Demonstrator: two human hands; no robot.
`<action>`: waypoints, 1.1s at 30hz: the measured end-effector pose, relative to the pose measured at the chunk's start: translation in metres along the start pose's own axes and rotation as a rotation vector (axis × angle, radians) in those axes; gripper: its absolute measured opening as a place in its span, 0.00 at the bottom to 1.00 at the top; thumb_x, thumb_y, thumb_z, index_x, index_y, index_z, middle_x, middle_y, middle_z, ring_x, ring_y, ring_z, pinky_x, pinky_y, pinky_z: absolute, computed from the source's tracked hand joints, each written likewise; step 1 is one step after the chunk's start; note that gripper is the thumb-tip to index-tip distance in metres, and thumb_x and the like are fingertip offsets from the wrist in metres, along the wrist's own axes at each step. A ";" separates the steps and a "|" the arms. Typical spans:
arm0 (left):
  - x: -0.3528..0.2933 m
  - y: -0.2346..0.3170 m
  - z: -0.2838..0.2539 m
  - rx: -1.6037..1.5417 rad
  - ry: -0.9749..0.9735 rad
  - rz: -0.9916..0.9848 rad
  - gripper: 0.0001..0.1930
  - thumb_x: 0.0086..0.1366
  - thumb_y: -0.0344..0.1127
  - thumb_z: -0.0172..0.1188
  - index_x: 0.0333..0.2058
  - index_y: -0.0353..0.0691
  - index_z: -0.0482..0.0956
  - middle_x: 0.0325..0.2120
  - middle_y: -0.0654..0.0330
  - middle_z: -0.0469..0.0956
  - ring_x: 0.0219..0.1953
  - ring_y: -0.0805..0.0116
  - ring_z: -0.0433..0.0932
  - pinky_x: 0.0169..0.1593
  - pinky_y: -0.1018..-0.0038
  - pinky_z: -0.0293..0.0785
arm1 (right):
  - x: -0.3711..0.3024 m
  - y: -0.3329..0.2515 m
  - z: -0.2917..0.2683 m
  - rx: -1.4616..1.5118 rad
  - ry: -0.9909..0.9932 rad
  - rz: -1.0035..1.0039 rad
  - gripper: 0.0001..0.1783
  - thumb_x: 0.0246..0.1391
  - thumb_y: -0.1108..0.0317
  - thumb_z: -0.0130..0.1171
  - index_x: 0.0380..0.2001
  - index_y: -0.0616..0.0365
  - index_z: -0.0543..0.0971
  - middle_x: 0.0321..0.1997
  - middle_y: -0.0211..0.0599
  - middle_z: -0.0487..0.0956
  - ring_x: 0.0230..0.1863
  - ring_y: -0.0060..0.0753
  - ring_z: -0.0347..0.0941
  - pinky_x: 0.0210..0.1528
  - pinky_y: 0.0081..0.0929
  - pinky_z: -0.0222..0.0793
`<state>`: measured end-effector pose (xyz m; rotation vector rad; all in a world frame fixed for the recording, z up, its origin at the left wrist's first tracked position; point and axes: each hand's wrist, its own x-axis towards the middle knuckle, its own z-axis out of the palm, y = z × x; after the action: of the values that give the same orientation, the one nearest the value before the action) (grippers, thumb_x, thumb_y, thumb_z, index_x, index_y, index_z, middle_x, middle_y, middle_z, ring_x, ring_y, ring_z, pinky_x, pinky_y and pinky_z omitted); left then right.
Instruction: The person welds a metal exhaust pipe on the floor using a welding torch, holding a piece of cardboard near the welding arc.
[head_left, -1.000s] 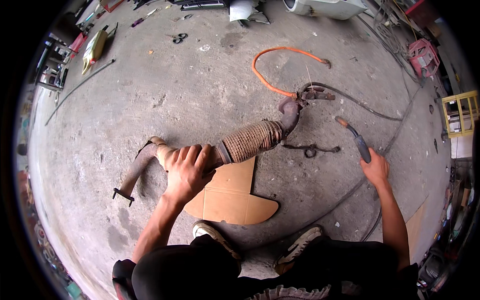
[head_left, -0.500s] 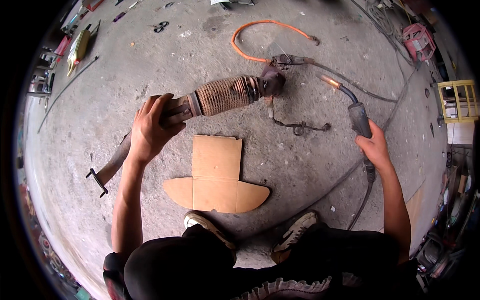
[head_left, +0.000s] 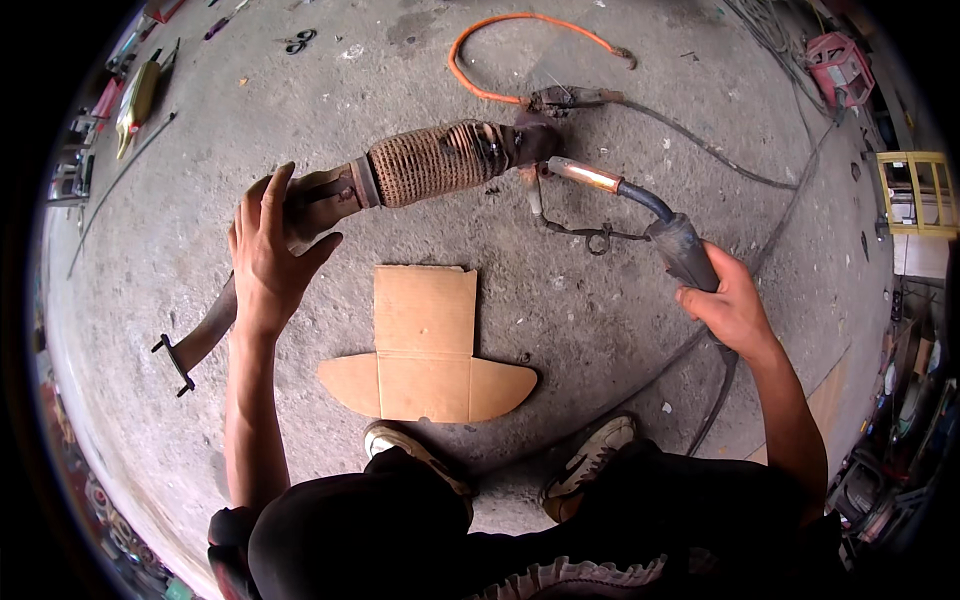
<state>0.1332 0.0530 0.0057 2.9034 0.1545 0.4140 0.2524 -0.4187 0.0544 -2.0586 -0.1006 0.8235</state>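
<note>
A rusty exhaust pipe (head_left: 208, 325) with a braided flexible section (head_left: 425, 165) lies slanting across the concrete floor. My left hand (head_left: 265, 245) straddles its left part, thumb on the near side and fingers on the far side, in a loose grip. A MIG welding torch (head_left: 685, 252) is in my right hand (head_left: 735, 305), fingers wrapped round its handle. The torch's copper-coloured nozzle (head_left: 592, 176) points left, close beside the pipe's dark right end (head_left: 537, 140); whether they touch I cannot tell. A dark clamp (head_left: 570, 97) with a cable sits at that end.
Flattened cardboard (head_left: 425, 340) lies before my shoes (head_left: 590, 465). An orange cable (head_left: 462, 55) curls beyond the pipe. Scissors (head_left: 299, 41) lie far left. A red frame (head_left: 838, 68) and a yellow crate (head_left: 915, 195) stand at right. The torch cable (head_left: 715, 400) trails near my right foot.
The torch has swung left and its nozzle has come close to the pipe's right end. My left hand has shifted left along the pipe, its fingers looser. The view has shifted slightly.
</note>
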 end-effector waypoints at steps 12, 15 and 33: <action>-0.158 0.024 0.051 -0.243 -0.392 -0.415 0.38 0.56 0.46 0.76 0.59 0.32 0.71 0.48 0.44 0.79 0.49 0.48 0.80 0.52 0.59 0.77 | 0.002 -0.014 0.006 -0.031 -0.040 0.016 0.13 0.54 0.71 0.64 0.43 0.62 0.78 0.29 0.26 0.75 0.25 0.15 0.68 0.26 0.20 0.65; -0.155 0.060 0.056 0.122 -0.638 -0.358 0.51 0.49 0.57 0.77 0.65 0.34 0.64 0.52 0.46 0.75 0.55 0.48 0.74 0.59 0.56 0.68 | -0.002 -0.014 0.006 -0.010 -0.099 0.053 0.12 0.55 0.71 0.64 0.42 0.62 0.78 0.29 0.26 0.75 0.25 0.15 0.69 0.26 0.21 0.65; -0.164 0.050 0.040 -0.831 -0.915 -0.616 0.14 0.64 0.34 0.68 0.45 0.35 0.83 0.37 0.56 0.86 0.41 0.68 0.83 0.47 0.69 0.78 | -0.006 -0.020 0.013 -0.025 -0.053 -0.002 0.11 0.52 0.73 0.61 0.39 0.63 0.78 0.26 0.24 0.73 0.23 0.15 0.67 0.24 0.20 0.63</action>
<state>-0.0078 -0.0248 -0.0650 1.8317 0.5351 -0.7581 0.2452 -0.3994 0.0681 -2.0600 -0.1421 0.8795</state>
